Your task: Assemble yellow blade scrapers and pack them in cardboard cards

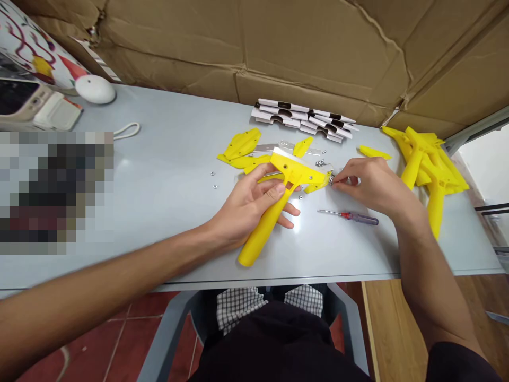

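- Across the pale grey table (pixel 167 175), backed by a wall of brown cardboard (pixel 278 48), your work is laid out.
- At the far right lies a heap of yellow scraper bodies (pixel 429 159); whether they are finished I cannot tell.
- Behind the hands sit stacked white card sleeves (pixel 302 118) and loose yellow cover plates (pixel 242 144), seemingly not yet fitted.
- Your left hand (pixel 248 207) has its grip clamped around the handle of one yellow scraper (pixel 278 199), head pointing away, near the table's middle.
- A red-handled screwdriver (pixel 350 216) lies untouched near your right wrist.
- Your right hand (pixel 371 183) pinches its fingertips together over small screws (pixel 323 163) just beside the scraper head; fastening seems still to come.
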A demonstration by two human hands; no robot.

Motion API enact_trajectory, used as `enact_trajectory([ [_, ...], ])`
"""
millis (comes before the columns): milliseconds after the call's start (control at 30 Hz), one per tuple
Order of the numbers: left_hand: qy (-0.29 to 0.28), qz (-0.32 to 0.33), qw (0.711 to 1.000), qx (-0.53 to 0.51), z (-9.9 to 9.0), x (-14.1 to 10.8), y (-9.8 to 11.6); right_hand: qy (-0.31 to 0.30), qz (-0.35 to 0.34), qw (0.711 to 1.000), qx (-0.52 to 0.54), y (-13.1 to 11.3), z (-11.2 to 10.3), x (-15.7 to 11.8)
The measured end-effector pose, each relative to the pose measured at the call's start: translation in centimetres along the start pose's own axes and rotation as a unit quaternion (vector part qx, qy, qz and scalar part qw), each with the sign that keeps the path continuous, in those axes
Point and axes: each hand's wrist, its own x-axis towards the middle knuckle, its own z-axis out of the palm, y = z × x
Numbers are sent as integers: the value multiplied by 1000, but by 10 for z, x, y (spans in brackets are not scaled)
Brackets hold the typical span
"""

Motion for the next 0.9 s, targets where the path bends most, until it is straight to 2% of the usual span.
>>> enact_trajectory([
  [233, -1, 4, 1000, -5, 2, -1, 0, -21, -14, 999, -49, 4, 3, -1],
  [333, -5, 8, 1000, -10, 3, -2, -1, -23, -22, 999, -19, 0, -4, 1],
  [433, -7, 15, 1000, -4, 6, -5, -2, 54, -29, 995, 80, -19, -6, 4],
  [533, -5, 33, 999, 8, 8, -7, -5, 143, -56, 968, 200, -46, 0, 7],
  [600, -1, 42, 999, 15, 10, -7, -6, 156, -70, 958, 230, -62, 7, 10],
  [700, 2, 50, 999, 18, 12, -7, -8, 163, -66, 959, 224, -75, 21, 15],
  [900, 9, 49, 999, 12, 14, -7, -7, 211, -79, 949, 221, -73, 37, 22],
])
